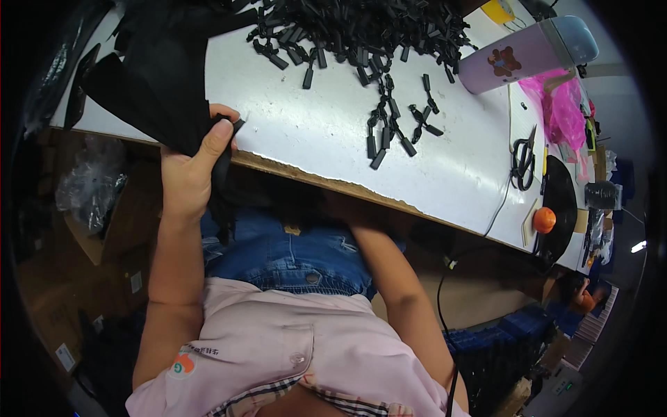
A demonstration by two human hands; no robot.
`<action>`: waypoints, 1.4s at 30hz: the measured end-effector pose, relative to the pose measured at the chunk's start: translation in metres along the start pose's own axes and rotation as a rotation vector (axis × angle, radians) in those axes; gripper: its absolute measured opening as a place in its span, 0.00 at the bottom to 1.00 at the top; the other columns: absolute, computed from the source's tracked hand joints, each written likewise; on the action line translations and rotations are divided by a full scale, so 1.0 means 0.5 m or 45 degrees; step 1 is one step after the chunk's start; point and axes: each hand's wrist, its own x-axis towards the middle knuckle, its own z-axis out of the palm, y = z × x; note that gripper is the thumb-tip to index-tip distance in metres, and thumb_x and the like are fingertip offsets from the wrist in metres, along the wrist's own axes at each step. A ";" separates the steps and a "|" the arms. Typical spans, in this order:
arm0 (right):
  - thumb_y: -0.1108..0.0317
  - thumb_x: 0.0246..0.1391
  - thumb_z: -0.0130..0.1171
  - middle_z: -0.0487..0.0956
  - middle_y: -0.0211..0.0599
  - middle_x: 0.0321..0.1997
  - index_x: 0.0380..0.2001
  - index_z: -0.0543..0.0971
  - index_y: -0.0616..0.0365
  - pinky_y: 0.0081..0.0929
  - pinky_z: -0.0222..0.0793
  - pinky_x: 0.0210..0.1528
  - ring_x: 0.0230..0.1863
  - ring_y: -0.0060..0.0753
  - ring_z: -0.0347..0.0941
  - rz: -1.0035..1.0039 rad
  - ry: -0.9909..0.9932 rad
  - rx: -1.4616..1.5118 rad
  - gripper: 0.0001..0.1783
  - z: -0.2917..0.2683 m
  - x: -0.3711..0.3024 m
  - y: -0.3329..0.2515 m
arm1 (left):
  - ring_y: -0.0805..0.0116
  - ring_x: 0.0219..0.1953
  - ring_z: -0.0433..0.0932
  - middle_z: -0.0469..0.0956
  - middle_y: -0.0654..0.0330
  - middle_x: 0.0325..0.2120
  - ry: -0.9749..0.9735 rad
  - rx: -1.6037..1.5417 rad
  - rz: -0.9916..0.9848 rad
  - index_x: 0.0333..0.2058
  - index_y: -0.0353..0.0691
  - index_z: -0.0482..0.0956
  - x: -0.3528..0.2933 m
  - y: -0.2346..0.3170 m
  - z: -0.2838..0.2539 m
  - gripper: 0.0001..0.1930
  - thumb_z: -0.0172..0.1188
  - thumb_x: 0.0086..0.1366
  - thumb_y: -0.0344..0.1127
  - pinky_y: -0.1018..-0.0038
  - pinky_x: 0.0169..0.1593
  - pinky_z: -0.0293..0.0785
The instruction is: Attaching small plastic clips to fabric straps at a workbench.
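My left hand (198,156) is at the table's front edge, fingers closed and thumb on top. It pinches black fabric (156,90), which spreads over the left of the table and hangs below the edge. A small light tip sticks out by the thumb; I cannot make out what it is. My right forearm (396,271) reaches under the tabletop, where the right hand is hidden in the dark. Farther back lies a heap of small black pieces with oblong tabs (368,24), like zipper pulls. Several loose ones (389,128) lie nearer the middle.
On the right of the white table (299,118) are a lilac bottle (517,55), black-handled scissors (523,163), an orange round thing (544,220) and a pink plastic bag (564,115). A dark cable runs down past the right arm. Cardboard boxes (52,306) stand at lower left.
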 end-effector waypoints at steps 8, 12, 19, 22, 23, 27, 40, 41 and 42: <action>0.58 0.45 0.50 0.64 0.47 0.49 0.45 0.67 0.57 0.34 0.52 0.53 0.52 0.44 0.57 -0.005 0.220 0.242 0.23 -0.101 0.153 0.017 | 0.78 0.27 0.66 0.69 0.64 0.25 0.018 0.191 0.162 0.29 0.35 0.72 -0.030 -0.018 0.010 0.04 0.52 0.55 0.28 0.83 0.32 0.62; 0.59 0.45 0.51 0.65 0.46 0.48 0.44 0.67 0.57 0.33 0.53 0.51 0.50 0.42 0.58 0.024 0.275 0.389 0.22 -0.130 0.202 0.041 | 0.79 0.24 0.64 0.66 0.64 0.22 0.026 0.443 0.256 0.30 0.34 0.69 -0.029 -0.015 0.016 0.04 0.48 0.57 0.28 0.83 0.29 0.61; 0.61 0.44 0.52 0.67 0.45 0.45 0.42 0.68 0.58 0.32 0.57 0.47 0.47 0.40 0.61 0.161 0.299 0.682 0.21 -0.126 0.182 0.060 | 0.79 0.24 0.64 0.66 0.64 0.22 0.061 0.551 0.342 0.29 0.34 0.69 -0.022 -0.010 0.027 0.04 0.49 0.57 0.29 0.84 0.29 0.60; 0.62 0.44 0.53 0.67 0.44 0.43 0.42 0.69 0.58 0.31 0.58 0.46 0.45 0.40 0.62 0.226 0.303 0.792 0.20 -0.120 0.149 0.049 | 0.79 0.24 0.64 0.66 0.64 0.22 0.090 0.450 0.264 0.29 0.33 0.69 -0.022 -0.017 0.030 0.04 0.49 0.57 0.28 0.84 0.30 0.60; 0.63 0.44 0.53 0.68 0.44 0.43 0.41 0.69 0.58 0.31 0.58 0.45 0.45 0.39 0.62 0.249 0.295 0.818 0.20 -0.118 0.137 0.041 | 0.76 0.27 0.66 0.68 0.62 0.24 0.089 0.400 0.263 0.29 0.32 0.70 -0.020 -0.023 0.024 0.04 0.48 0.56 0.26 0.83 0.33 0.61; 0.64 0.44 0.54 0.69 0.43 0.41 0.41 0.69 0.59 0.30 0.60 0.43 0.43 0.38 0.64 0.336 0.279 0.950 0.19 -0.106 0.076 0.015 | 0.75 0.31 0.68 0.70 0.61 0.27 0.089 0.354 0.298 0.30 0.32 0.71 -0.017 -0.030 0.018 0.04 0.49 0.55 0.24 0.82 0.38 0.62; 0.68 0.43 0.56 0.72 0.40 0.36 0.37 0.71 0.60 0.28 0.66 0.37 0.37 0.35 0.69 0.647 0.368 1.349 0.16 -0.112 -0.088 -0.034 | 0.80 0.22 0.67 0.69 0.64 0.20 0.095 0.109 0.372 0.30 0.33 0.71 -0.047 -0.031 -0.001 0.06 0.53 0.56 0.30 0.84 0.29 0.63; 0.68 0.43 0.56 0.72 0.40 0.36 0.37 0.71 0.60 0.28 0.66 0.37 0.37 0.35 0.69 0.647 0.374 1.341 0.16 -0.120 -0.105 -0.033 | 0.80 0.23 0.67 0.69 0.64 0.20 0.102 0.101 0.375 0.30 0.33 0.71 -0.051 -0.027 -0.003 0.06 0.53 0.56 0.31 0.84 0.29 0.63; 0.72 0.41 0.57 0.72 0.38 0.33 0.35 0.71 0.61 0.24 0.66 0.32 0.32 0.31 0.68 0.526 0.370 1.759 0.14 -0.129 -0.129 -0.031 | 0.79 0.23 0.67 0.69 0.64 0.20 0.109 0.093 0.377 0.30 0.33 0.71 -0.054 -0.022 -0.004 0.06 0.53 0.56 0.31 0.84 0.29 0.62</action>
